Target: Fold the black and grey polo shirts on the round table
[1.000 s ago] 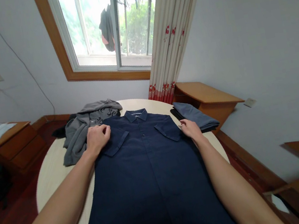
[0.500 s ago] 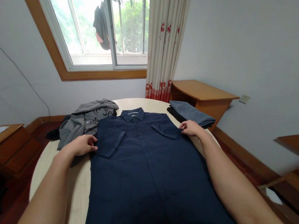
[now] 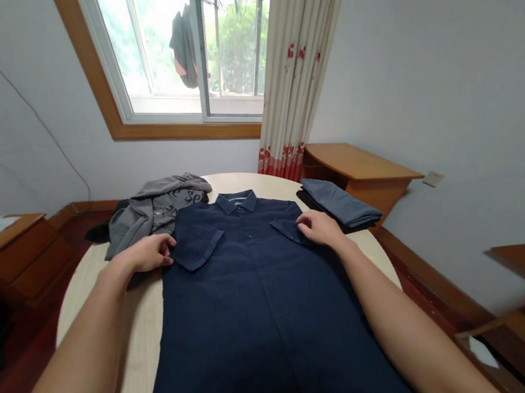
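Note:
A dark navy short-sleeved button shirt [image 3: 246, 308] lies front up and spread out, its collar at the far end and both sleeves angled in over the chest. At the outer edge of the sleeve on the left, my left hand [image 3: 151, 252] is closed, with thumb and fingers pinching the cloth. My right hand [image 3: 319, 227] is closed at the sleeve on the right; its fingertips lie on the cuff area and partly cover it. The near hem of the shirt runs out of view at the bottom.
Under the shirt is a round pale table [image 3: 128, 328]. A crumpled grey garment [image 3: 144, 217] with dark lettering lies at its far left. Folded dark clothes [image 3: 342, 201] lie at the far right, beside a wooden desk [image 3: 363, 162]. A window and curtain [image 3: 298, 68] are behind.
My right hand has moved inward, to the left, from the outer corner of the sleeve onto its cuff area. My left hand stays at its sleeve. The view has shifted slightly.

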Demonstrator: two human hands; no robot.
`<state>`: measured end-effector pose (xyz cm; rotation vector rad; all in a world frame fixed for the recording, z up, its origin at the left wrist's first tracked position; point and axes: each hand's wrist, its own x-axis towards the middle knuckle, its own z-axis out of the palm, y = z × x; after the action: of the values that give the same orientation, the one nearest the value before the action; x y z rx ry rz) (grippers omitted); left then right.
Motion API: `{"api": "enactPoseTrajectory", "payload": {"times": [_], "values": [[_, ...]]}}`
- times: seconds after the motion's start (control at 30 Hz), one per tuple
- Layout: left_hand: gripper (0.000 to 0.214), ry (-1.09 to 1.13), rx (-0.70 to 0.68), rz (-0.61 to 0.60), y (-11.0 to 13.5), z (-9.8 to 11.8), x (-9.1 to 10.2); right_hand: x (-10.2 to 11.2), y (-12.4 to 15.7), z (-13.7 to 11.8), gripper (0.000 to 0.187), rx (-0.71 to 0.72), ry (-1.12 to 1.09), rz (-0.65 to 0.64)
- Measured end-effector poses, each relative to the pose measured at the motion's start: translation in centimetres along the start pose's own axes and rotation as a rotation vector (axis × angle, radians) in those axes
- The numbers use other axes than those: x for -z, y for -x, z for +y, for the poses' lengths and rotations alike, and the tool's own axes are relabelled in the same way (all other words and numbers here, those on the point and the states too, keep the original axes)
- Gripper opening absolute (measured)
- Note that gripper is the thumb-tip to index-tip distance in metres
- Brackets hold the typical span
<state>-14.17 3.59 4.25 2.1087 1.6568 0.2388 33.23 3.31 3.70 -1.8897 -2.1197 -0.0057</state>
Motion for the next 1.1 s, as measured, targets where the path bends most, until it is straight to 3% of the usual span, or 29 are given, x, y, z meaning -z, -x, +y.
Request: {"api": "enactPoseTrajectory", "payload": {"times": [0.07,0.17,0.3,0.53,0.7,0.83,0.93,1.1], "values": [[0.069,0.025,-0.031,0.048,0.0,0.1,-0.2,-0.6,0.2,-1.9,0.037,0.100,0.016,-0.059],[0.091,0.012,-0.142,0.151,-0.1,0.6,-0.6,-1.7,0.2,-3.6,0.041,0.081,0.088,-0.076],[0.083,-0.060,-0.281,0.257,-0.8,1.4,-1.8,-2.6,-0.3,-4.4,0.031,0.034,0.112,-0.021],[0.088,-0.063,-0.257,0.281,-1.9,1.1,-3.5,-2.7,-0.4,-4.5,0.032,0.099,-0.012,0.244],[0.088,-0.083,-0.241,0.273,-2.1,0.7,-3.6,-2.7,-0.1,-4.1,0.025,0.204,0.001,0.099],[0.087,-0.116,-0.210,0.247,-2.3,0.6,-3.8,-2.4,-0.1,-3.8,0.035,0.199,-0.006,0.023],[0.082,-0.187,-0.164,0.220,-2.2,0.9,-4.1,-2.8,-0.4,-3.4,0.048,0.136,0.007,0.024],[0.083,-0.337,-0.045,0.102,-1.6,2.2,-4.7,-4.2,-0.7,-2.5,0.063,-0.017,0.074,-0.216]]}}
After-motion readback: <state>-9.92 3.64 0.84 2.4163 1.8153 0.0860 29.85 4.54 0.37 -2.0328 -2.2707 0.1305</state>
